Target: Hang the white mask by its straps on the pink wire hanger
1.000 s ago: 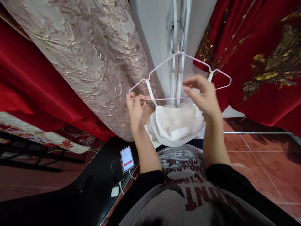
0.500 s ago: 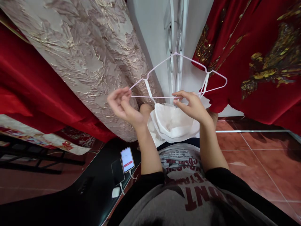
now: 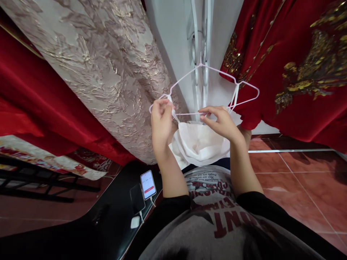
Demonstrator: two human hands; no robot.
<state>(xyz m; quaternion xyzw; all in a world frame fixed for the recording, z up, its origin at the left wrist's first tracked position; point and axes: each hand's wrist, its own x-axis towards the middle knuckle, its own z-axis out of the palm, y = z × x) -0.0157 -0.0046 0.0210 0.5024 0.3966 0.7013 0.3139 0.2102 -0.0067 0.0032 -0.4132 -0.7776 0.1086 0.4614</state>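
A pale pink clothes hanger (image 3: 187,76) is held up in front of me, its hook upward. From its two notches hangs a white garment (image 3: 199,139) by thin straps, the body of it lying over my lap. My left hand (image 3: 162,121) is closed at the hanger's left end, fingers pinching the white strap (image 3: 174,113) there. My right hand (image 3: 221,121) grips the bottom bar of the hanger near its middle, between thumb and fingers. The right strap (image 3: 235,94) sits in the other notch, beyond my right hand.
A beige embossed fabric (image 3: 108,72) hangs on the left, with red cloth (image 3: 48,104) beyond it. Red garments with gold sequins (image 3: 303,79) hang on the right. Two phones, one with a lit screen (image 3: 148,185), and a small white case (image 3: 135,222) lie on a black surface (image 3: 67,231).
My left hand has moved right and inward, from the hanger's left end to the left strap, and closed on it. The right hand stays on the bottom bar.
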